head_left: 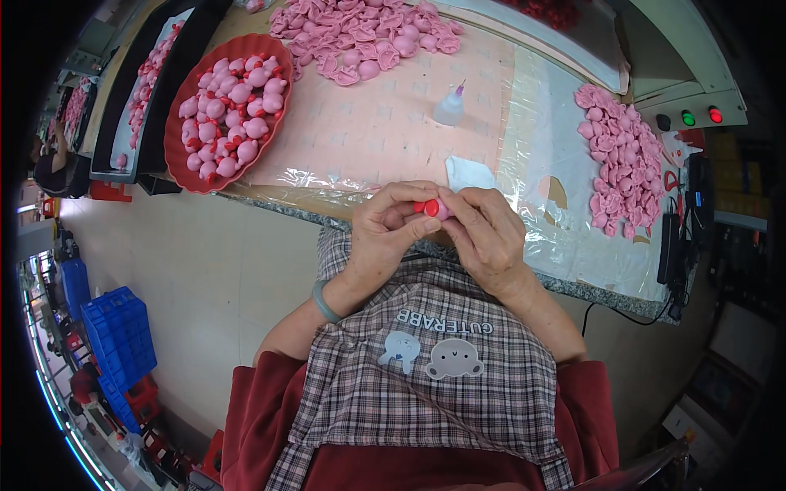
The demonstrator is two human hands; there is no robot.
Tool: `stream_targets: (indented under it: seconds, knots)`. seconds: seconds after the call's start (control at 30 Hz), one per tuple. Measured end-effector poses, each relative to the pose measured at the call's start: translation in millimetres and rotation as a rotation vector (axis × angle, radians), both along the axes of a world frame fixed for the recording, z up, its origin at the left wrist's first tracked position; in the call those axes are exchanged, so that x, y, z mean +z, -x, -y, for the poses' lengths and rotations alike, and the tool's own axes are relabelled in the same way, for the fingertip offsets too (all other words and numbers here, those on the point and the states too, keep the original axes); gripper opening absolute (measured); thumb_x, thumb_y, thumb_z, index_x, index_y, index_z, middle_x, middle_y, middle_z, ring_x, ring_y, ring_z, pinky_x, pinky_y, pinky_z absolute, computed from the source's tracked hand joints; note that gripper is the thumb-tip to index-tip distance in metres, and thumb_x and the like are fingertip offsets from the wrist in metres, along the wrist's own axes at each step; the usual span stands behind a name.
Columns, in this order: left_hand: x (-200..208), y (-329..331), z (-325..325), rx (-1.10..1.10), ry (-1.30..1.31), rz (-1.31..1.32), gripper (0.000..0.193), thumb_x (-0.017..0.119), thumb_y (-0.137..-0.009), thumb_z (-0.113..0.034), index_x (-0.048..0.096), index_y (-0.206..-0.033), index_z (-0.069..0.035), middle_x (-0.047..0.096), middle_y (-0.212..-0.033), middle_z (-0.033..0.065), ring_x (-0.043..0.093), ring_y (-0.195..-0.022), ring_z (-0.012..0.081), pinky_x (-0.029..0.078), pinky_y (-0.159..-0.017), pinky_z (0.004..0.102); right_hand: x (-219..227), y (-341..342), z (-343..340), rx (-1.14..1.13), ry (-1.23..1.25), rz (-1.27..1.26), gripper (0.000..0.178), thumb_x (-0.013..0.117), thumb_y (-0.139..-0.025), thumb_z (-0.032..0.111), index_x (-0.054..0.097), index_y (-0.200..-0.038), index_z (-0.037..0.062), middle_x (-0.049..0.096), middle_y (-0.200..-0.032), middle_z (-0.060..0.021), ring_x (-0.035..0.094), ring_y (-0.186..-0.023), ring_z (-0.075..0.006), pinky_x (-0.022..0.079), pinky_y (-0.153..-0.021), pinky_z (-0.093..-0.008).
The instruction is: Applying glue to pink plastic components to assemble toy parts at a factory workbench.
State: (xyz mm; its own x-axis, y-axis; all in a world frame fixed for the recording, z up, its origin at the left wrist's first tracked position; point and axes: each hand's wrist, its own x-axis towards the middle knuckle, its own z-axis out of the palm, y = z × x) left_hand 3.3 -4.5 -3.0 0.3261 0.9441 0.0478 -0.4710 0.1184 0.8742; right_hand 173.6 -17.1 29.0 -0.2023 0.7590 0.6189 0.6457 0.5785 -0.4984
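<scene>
Between my two hands, just over the table's front edge, is a small pink figure with red parts (439,209). My left hand (395,219) pinches its red end between thumb and fingers. From the other side my right hand (485,233) grips the pink body, its fingers covering much of it. A folded white cloth (470,173) lies on the table right behind my hands. Farther back stands a small translucent squeeze bottle (449,106) with a thin needle tip, upright.
At the left, a red scalloped bowl (172,143) holds many pink-and-red figures. Pink soft pieces (372,37) are heaped at the back, and another heap (620,159) lies at the right. Beside that are a black power strip (670,245) and red-handled scissors (671,180). Blue crates (119,335) stand on the floor.
</scene>
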Motion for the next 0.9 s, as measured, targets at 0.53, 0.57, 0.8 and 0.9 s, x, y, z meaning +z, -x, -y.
stream_targets:
  seconds: [0.53, 0.57, 0.8, 0.9]
  knots:
    - [11, 10, -14, -0.124, 0.209, 0.17, 0.036, 0.07, -0.086, -0.002, 0.053, -0.117, -0.002, 0.063, -0.111, 0.0106, 0.063, -0.102, 0.0164, 0.053, -0.089, 0.0288, 27, -5, -5, 0.019, 0.293, -0.122, 0.044, 0.078, -0.068, 0.003, 0.068, -0.111, 0.0032, 0.061, -0.098, -0.0119, 0.062, -0.09, -0.0234, 0.052, -0.074, -0.0333]
    - [13, 9, -13, -0.159, 0.241, 0.208, 0.034, 0.069, -0.087, -0.002, 0.053, -0.117, -0.002, 0.063, -0.111, 0.0109, 0.062, -0.103, 0.017, 0.053, -0.089, 0.0292, 27, -3, -4, 0.02, 0.293, -0.123, 0.044, 0.078, -0.068, 0.003, 0.068, -0.111, 0.0032, 0.061, -0.098, -0.0119, 0.062, -0.09, -0.0234, 0.052, -0.074, -0.0333]
    - [16, 3, -8, -0.117, 0.139, 0.136, 0.029, 0.067, -0.089, -0.003, 0.054, -0.116, -0.002, 0.062, -0.112, 0.0118, 0.062, -0.105, 0.0179, 0.051, -0.094, 0.0312, 20, -8, -9, 0.078, 0.151, 0.029, 0.042, 0.077, -0.068, 0.002, 0.066, -0.11, 0.0015, 0.064, -0.107, -0.0132, 0.063, -0.1, -0.0305, 0.053, -0.081, -0.0381]
    - [10, 5, -8, -0.105, 0.06, 0.052, 0.024, 0.066, -0.089, -0.001, 0.056, -0.11, -0.002, 0.063, -0.112, 0.0121, 0.062, -0.105, 0.0175, 0.052, -0.094, 0.0312, 24, -8, -11, 0.098, 0.097, 0.14, 0.043, 0.076, -0.069, 0.003, 0.066, -0.11, 0.0008, 0.064, -0.108, -0.0133, 0.064, -0.1, -0.0319, 0.053, -0.082, -0.0396]
